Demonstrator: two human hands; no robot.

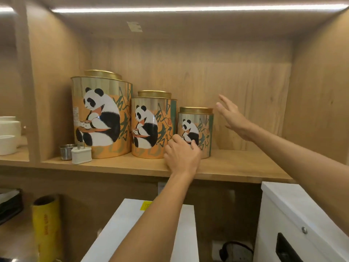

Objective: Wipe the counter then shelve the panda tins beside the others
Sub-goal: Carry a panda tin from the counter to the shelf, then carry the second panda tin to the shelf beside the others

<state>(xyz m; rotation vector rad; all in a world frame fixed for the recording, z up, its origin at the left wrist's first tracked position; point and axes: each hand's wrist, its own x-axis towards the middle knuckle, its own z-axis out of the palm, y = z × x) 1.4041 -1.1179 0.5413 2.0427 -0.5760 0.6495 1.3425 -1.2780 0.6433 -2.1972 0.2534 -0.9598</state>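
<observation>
Three panda tins with gold lids stand in a row on the wooden shelf (236, 167): a large tin (100, 114) at the left, a medium tin (153, 127) in the middle and a small tin (198, 127) at the right. My left hand (181, 156) reaches up from below, its fingers curled on the lower front and left side of the small tin. To the right of that tin, my right hand (232, 118) hovers with its fingers spread, holding nothing and touching nothing.
A small steel cup (66, 151) and a white plug adapter (81, 155) sit in front of the large tin. White bowls (8, 135) fill the left compartment. Below are a yellow film roll (46, 227) and white appliances (294, 214). The shelf is bare right of the tins.
</observation>
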